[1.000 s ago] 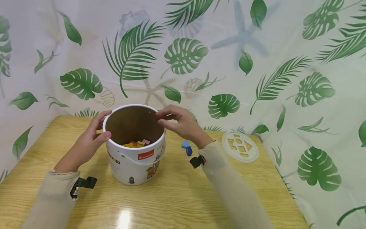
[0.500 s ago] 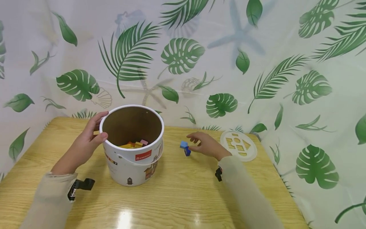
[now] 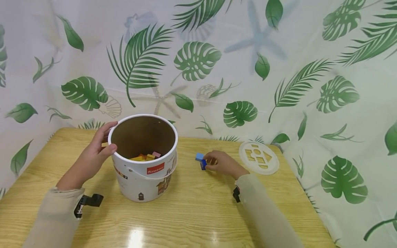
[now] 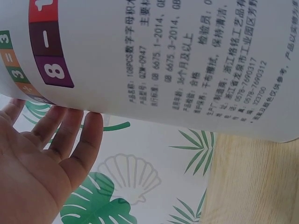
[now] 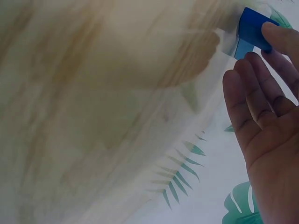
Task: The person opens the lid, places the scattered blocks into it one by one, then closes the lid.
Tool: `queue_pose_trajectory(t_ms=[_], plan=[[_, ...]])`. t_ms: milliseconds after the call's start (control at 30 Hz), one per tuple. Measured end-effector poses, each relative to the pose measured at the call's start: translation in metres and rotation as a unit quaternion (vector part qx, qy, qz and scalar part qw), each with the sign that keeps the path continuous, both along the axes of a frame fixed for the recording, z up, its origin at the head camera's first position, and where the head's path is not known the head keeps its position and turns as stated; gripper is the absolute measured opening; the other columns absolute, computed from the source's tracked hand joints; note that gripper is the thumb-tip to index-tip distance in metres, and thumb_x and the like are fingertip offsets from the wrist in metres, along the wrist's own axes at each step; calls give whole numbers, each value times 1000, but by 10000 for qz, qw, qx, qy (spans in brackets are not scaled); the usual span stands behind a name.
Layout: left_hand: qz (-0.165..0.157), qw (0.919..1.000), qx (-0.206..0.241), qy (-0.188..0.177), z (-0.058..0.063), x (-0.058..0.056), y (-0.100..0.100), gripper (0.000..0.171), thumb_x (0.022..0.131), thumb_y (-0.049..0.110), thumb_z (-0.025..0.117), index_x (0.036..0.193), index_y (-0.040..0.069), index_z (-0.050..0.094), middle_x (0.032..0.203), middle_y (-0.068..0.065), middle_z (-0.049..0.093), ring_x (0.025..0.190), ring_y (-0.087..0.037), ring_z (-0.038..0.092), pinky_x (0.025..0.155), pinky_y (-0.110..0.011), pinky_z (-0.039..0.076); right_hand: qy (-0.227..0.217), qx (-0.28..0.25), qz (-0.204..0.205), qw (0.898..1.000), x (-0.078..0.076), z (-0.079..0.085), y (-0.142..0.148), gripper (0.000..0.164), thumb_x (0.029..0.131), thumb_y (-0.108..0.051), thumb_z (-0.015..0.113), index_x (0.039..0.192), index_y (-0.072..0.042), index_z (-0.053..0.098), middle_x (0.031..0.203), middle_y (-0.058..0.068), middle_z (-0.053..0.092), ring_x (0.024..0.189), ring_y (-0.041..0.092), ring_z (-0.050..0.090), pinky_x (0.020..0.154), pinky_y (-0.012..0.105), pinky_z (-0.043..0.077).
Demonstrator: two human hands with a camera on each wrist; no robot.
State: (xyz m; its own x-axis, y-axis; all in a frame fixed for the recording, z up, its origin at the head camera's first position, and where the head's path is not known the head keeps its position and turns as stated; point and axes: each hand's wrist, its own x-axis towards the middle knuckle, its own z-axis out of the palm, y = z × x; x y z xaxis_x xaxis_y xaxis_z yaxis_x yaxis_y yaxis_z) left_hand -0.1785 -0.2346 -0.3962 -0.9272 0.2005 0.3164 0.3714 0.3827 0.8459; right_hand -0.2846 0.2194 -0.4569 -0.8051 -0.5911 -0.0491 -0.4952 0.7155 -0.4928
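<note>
A white printed bucket [image 3: 139, 184] stands upright on the table, with several yellow, orange and pink blocks [image 3: 149, 157] inside. My left hand [image 3: 88, 158] rests on its left side, thumb near the rim; in the left wrist view, the fingertips touch the printed outer wall. Right of the bucket, my right hand [image 3: 225, 163] pinches a dark blue block [image 3: 203, 164] between thumb and index finger, with the other fingers extended in the right wrist view. Just behind it is a light blue block [image 3: 199, 157], mostly hidden behind the dark one in the right wrist view.
A pale round plate with cut-out shapes [image 3: 274, 165] lies at the table's back right. The wooden table [image 3: 186, 213] meets a leaf-printed cloth [image 3: 217, 93] along its back and right edges. A thin handle [image 3: 155, 177] hangs across the bucket's front.
My right hand has left the bucket's rim, moved right and down to the blue blocks, and closed thumb and finger on the dark one. The left hand stays at the bucket.
</note>
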Motion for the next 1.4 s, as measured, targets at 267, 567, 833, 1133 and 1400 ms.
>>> queue_pose_trajectory(t_ms=[267,567,833,1133,1400], plan=[[6,9999,3,104,-2,1,-2,67,106,24,50,165,25,18,155,-22,36,136,-40,37,99,-61,41,49,40,-248,9997,3,0,0,28,97,-17,74,123,-7,72,104,1,71,94,15,65,85,38,55],[11,9999,12,99,-2,3,-2,67,106,24,51,165,25,18,154,-22,37,135,-39,37,98,-61,42,313,-178,-504,9981,7,2,4,27,97,-21,73,121,-10,74,109,2,72,97,17,65,87,41,56],[-8,10000,1,24,-2,2,-2,68,106,22,50,165,26,16,154,-22,36,135,-41,37,99,-64,42,444,-739,-994,9913,9,23,4,29,99,-24,72,125,-12,73,116,3,71,101,19,65,88,40,57],[-54,10000,8,50,0,0,-1,67,107,23,50,165,24,16,154,-23,36,136,-42,37,98,-62,40,1084,-1386,-1149,9777,13,65,-10,31,98,-21,73,126,-10,72,110,5,71,99,22,67,84,40,59],[-142,9999,47,-7,2,-2,-1,66,107,27,50,165,24,17,155,-20,35,137,-41,36,99,-59,40,1549,-2205,-1087,9569,21,111,-47,31,96,-21,75,124,-9,71,106,5,70,100,20,65,82,36,57]])
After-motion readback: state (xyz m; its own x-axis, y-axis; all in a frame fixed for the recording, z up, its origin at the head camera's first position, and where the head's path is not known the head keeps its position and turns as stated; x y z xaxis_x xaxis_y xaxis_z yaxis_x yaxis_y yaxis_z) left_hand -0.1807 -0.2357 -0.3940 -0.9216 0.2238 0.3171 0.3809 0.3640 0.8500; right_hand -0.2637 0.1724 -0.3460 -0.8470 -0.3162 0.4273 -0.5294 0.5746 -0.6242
